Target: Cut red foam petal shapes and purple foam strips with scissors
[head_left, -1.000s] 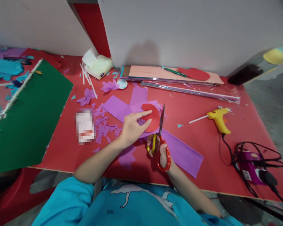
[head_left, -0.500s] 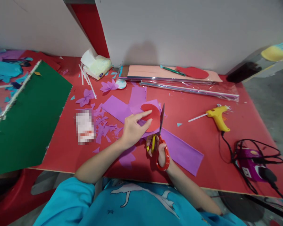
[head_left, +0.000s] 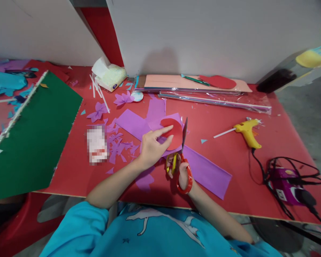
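Note:
My left hand [head_left: 153, 145] grips a red paper disc [head_left: 176, 131] against a purple sheet [head_left: 173, 117], with thumb and forefinger lying over the disc's face. My other fingers are hidden behind the paper. In my right hand [head_left: 182, 171] is a pair of scissors [head_left: 187, 180] with red and yellow handles. Its visible blade points up along the right edge of the sheet, close to the disc; the other blade cannot be made out. Purple strips [head_left: 207, 171] lie on the table below, around both hands.
Purple scraps [head_left: 120, 146] and paper flowers [head_left: 97, 111] lie left on the red table [head_left: 267, 142]. A green board [head_left: 40, 135] stands further left. Tissues [head_left: 109, 76] and wrapped sheets [head_left: 203, 96] are at the back. A yellow glue gun [head_left: 247, 132] with a black cord sits right, near a dark bottle [head_left: 280, 76].
Both hands, the disc and the scissors keep nearly the same positions. The whole view has shifted very slightly.

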A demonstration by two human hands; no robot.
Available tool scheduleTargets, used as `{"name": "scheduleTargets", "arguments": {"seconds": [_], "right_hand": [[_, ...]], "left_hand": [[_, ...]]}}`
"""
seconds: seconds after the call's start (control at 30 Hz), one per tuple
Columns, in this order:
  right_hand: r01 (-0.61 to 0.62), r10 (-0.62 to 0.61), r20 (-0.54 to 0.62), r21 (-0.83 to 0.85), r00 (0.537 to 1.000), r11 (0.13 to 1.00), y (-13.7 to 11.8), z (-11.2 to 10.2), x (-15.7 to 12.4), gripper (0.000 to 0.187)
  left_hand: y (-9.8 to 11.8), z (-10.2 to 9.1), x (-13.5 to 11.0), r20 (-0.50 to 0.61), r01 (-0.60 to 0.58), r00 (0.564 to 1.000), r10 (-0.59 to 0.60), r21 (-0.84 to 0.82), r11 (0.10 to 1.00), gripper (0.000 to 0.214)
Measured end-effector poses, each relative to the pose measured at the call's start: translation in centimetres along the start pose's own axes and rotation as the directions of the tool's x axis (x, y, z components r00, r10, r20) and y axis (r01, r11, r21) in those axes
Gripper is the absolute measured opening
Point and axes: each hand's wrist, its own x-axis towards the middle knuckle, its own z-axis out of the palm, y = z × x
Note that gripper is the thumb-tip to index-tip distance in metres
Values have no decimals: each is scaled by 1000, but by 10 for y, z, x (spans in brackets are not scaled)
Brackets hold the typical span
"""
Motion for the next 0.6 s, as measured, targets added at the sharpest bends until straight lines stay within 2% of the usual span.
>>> {"name": "scheduleTargets", "arguments": {"seconds": [0.17,0.6], "right_hand": [[-6,7,-15,65,1000,998,-2,2,1,63],[-46,47,-4,93,999,995,0,1,0,59]], "left_hand": [[1,1,-1,-10,-7,1000,7,2,1000,26],[-2,0,1,-4,2,1000,-2,7,1000,27]]}}
